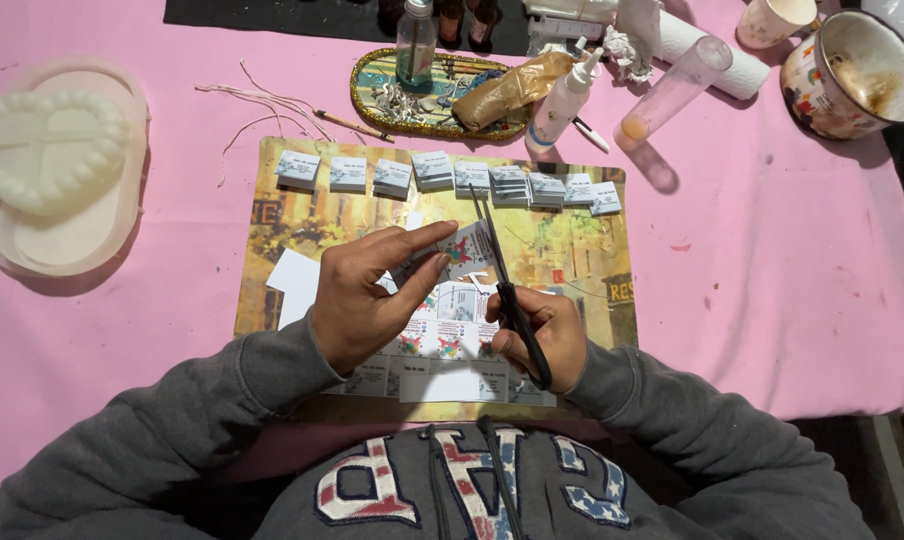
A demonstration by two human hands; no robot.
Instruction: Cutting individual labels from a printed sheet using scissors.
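Note:
My left hand (367, 295) pinches a small printed paper card (460, 250) between thumb and fingers, held above a placemat (572, 250). My right hand (540, 335) grips black-handled scissors (500, 270), the blades pointing up and away right beside the card's right edge. Under both hands lies a printed sheet (442, 355) of similar small labels, partly hidden by my hands. A row of several small stacks of cut cards (452, 175) runs along the placemat's far edge.
A pink cloth (792, 300) covers the table. A white heart-shaped mould (47, 145) sits on a tray at far left. An oval gold-rimmed tray (437, 85), white squeeze bottle (562, 100), clear tube (672, 90), paper towel roll and a patterned mug (852, 75) stand at the back.

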